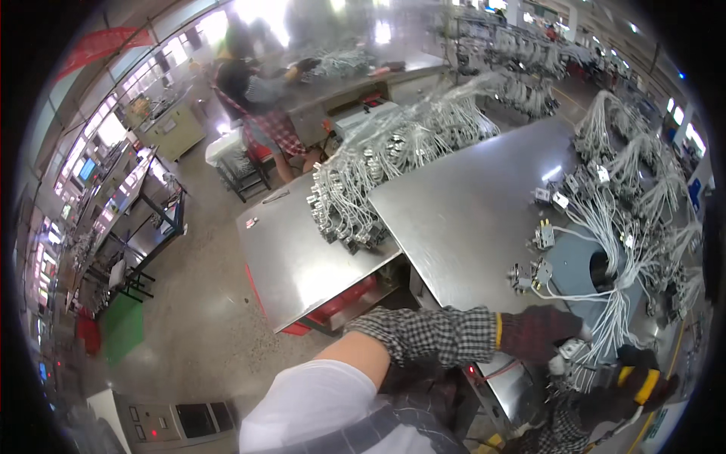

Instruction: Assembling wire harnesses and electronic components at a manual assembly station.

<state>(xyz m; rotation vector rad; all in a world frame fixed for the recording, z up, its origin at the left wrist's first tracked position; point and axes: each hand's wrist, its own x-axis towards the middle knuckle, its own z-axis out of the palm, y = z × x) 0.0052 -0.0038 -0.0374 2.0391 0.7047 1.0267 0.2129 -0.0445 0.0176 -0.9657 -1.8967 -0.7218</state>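
Observation:
My left hand, in a dark red-and-black glove below a checked sleeve, reaches right across the metal table. Its fingers close on a white cable connector at the lower end of a bundle of white cables. My right hand, in a dark glove with yellow bands, is just right of that connector, beside the lower cables; its fingers are too dark and overlapped to make out. Under the bundle lies a blue-grey plate with a dark round hole. Metal-boxed connectors on cable ends rest along its left side.
A steel tabletop lies ahead, with a lower steel table left of it. A large heap of cables under clear plastic sits behind. More cables pile at far right. Another person works at a bench beyond.

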